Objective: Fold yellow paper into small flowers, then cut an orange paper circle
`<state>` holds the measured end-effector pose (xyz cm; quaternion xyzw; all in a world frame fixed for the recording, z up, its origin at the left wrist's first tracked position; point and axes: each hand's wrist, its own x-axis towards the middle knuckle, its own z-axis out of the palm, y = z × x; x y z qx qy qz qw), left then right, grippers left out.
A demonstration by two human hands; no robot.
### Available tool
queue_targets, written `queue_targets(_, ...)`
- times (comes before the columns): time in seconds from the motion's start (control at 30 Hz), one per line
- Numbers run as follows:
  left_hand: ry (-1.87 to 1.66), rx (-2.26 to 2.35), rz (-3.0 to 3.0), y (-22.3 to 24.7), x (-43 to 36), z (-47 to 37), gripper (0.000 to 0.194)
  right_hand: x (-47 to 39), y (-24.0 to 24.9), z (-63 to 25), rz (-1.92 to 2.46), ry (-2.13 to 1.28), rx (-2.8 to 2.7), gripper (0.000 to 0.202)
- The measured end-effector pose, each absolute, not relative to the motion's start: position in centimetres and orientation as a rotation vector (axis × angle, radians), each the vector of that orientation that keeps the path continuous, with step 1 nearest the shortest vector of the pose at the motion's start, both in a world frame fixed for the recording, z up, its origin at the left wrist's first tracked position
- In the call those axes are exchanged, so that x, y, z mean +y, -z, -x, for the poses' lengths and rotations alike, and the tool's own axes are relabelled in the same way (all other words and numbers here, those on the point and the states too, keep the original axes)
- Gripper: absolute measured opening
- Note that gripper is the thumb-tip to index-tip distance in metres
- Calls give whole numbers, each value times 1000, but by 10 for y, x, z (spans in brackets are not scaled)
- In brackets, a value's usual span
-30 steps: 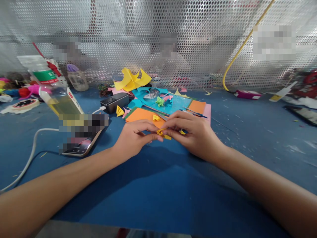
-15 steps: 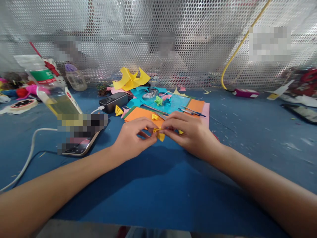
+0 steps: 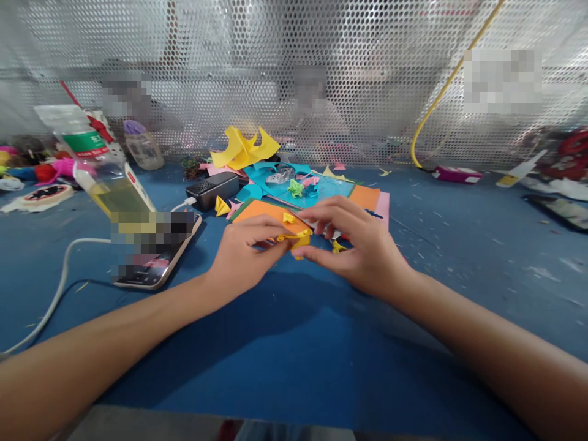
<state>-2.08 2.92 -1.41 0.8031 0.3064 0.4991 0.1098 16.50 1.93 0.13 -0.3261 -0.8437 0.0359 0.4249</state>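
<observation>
Between my hands is a small folded piece of yellow paper point(image 3: 301, 239). My left hand point(image 3: 245, 254) pinches its left end between thumb and fingertips. My right hand point(image 3: 356, 242) is at the paper's right side with thumb and fingers spread apart, the thumb tip close to its lower edge. Just behind the fingertips lie orange sheets point(image 3: 257, 214) with a small yellow paper piece point(image 3: 288, 218) on them. Another yellow scrap point(image 3: 339, 246) lies partly hidden beneath my right hand.
At the left a phone point(image 3: 168, 257), a tilted bottle point(image 3: 113, 184) and a white cable point(image 3: 64, 263) stand or lie near a black speaker point(image 3: 214, 190). Behind are blue cut paper point(image 3: 321, 188), yellow cut paper point(image 3: 245, 149) and a perforated metal screen point(image 3: 367, 79).
The fingers of my right hand have opened away from the yellow paper, showing more of it. My left hand keeps its pinch in nearly the same place.
</observation>
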Motion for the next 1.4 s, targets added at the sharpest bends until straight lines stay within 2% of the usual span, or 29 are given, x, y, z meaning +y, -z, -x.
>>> queue_targets(0.07, -1508, 907, -2269, 15, 30, 22, 7, 20, 0, -164, 829, -230, -2004, 35)
queue_targets(0.3, -1479, 827, -2238, 18, 28, 22, 13, 23, 6, -160, 797, -578, -1850, 21)
queue_targets(0.53, -1262, 843, -1748, 14, 27, 23, 29, 24, 5, -161, 769, -539, -1841, 15)
queue_targets(0.77, -1076, 794, -1448, 15, 32, 19, 20, 24, 2, -166, 718, -303, -1927, 12)
queue_targets(1.0, -1092, 783, -1511, 10, 29, 19, 13, 26, 2, -168, 593, -200, -1975, 19)
queue_targets(1.27, -1152, 901, -1945, 10, 23, 22, 8, 20, -5, -165, 612, -492, -2079, 19)
queue_targets(1.33, -1227, 927, -2048, 10, 22, 22, 5, 18, -5, -163, 671, -487, -2065, 15)
queue_targets(1.4, -1278, 937, -2137, 11, 22, 23, 6, 16, -4, -160, 767, -428, -2053, 21)
